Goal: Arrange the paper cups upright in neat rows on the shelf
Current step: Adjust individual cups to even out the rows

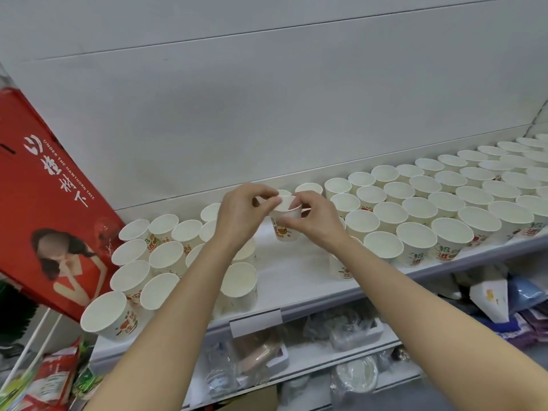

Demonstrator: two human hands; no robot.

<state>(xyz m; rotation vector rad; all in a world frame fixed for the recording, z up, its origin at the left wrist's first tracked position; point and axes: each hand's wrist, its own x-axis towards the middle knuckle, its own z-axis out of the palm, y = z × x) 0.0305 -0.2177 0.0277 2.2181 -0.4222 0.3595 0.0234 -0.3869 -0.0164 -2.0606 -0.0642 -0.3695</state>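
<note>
Both hands hold one white paper cup (285, 221) with a red and green print, upright above the bare middle strip of the white shelf (296, 271). My left hand (241, 213) pinches its rim on the left; my right hand (314, 215) grips its rim and side on the right. Several upright cups stand in neat rows (444, 200) to the right. A looser group of upright cups (154, 256) fills the shelf's left part, partly hidden by my left forearm.
A red printed box (50, 203) leans at the shelf's left end. A grey back wall (267, 114) rises behind the cups. Lower shelves (326, 351) hold plastic-wrapped goods and bags. Packets lie at the bottom left (50, 378).
</note>
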